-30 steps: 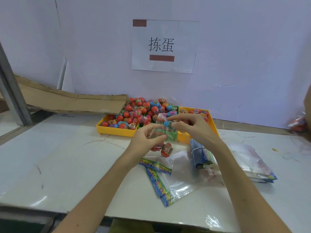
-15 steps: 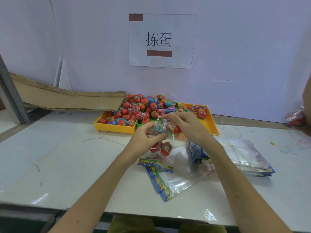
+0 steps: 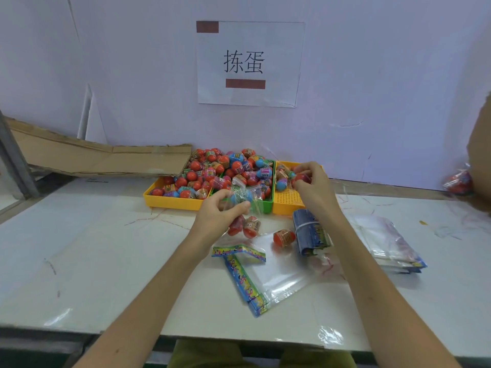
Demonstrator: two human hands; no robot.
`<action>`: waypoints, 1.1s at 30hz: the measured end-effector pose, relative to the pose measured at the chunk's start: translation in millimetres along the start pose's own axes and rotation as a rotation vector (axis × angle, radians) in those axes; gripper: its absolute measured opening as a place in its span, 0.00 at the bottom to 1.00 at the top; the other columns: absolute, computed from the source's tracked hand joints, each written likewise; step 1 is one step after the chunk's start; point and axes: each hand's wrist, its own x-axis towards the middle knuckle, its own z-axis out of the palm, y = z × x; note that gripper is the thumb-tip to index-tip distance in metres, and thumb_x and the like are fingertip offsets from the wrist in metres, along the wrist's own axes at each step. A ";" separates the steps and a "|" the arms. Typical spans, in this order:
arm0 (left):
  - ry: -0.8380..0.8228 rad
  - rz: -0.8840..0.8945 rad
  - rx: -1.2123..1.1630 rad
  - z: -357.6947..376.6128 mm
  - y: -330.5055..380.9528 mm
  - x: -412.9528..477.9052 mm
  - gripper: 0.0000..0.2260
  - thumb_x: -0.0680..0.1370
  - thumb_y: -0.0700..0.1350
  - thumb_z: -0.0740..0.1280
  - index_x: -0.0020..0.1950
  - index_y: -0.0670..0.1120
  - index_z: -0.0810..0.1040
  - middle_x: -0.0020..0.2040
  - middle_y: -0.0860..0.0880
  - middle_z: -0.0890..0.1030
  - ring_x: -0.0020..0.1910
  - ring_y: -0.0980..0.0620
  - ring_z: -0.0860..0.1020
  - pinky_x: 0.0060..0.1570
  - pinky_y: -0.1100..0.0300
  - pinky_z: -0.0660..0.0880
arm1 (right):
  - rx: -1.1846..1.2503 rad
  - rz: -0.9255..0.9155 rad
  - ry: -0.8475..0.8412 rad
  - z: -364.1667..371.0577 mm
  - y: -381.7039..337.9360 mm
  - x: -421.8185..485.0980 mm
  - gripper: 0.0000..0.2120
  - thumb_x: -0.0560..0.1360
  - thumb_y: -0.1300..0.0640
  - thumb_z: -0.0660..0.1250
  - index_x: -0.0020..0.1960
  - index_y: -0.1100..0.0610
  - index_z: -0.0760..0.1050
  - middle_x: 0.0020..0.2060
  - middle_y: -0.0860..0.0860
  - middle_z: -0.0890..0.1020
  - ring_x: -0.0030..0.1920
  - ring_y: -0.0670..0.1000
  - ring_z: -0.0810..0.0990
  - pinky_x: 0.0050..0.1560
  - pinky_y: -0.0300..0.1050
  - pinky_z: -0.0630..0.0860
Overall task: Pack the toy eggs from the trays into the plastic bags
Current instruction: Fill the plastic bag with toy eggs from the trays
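Toy eggs [image 3: 212, 171] mostly left in trays [image 3: 170, 201]; L hand [image 3: 215, 216] pinches bag [image 3: 243, 208] w/ few eggs before trays, R hand [image 3: 312, 185] grips another over them.

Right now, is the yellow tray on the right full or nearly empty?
Nearly empty: the right yellow tray shows bare perforated floor, with only a few toy eggs at its far end.

Glossy clear plastic bag [image 3: 279, 274]; shiny plastic eggs [image 3: 212, 171]; matt cardboard [image 3: 106, 158].
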 end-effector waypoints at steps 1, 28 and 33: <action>0.007 -0.006 -0.004 -0.3 -0.4 0.6 0.18 0.77 0.51 0.74 0.64 0.46 0.77 0.52 0.42 0.85 0.48 0.49 0.82 0.43 0.59 0.75 | -0.053 -0.006 -0.003 -0.9 5.4 1.3 0.13 0.78 0.64 0.64 0.56 0.48 0.74 0.46 0.45 0.76 0.49 0.51 0.79 0.41 0.42 0.77; -0.020 -0.053 -0.095 -0.5 6.0 -2.0 0.14 0.78 0.47 0.73 0.61 0.44 0.78 0.51 0.38 0.85 0.40 0.48 0.81 0.37 0.60 0.78 | -0.008 -0.160 -0.501 -26.7 -14.7 -18.3 0.05 0.78 0.55 0.72 0.49 0.49 0.86 0.43 0.46 0.87 0.46 0.45 0.84 0.50 0.42 0.78; -0.184 -0.060 -0.117 0.2 11.9 -5.2 0.12 0.79 0.47 0.71 0.62 0.47 0.78 0.50 0.47 0.87 0.42 0.50 0.83 0.40 0.60 0.80 | 0.297 -0.163 -0.245 -20.0 -18.6 -17.2 0.03 0.76 0.54 0.74 0.49 0.50 0.84 0.43 0.48 0.88 0.47 0.47 0.85 0.49 0.43 0.79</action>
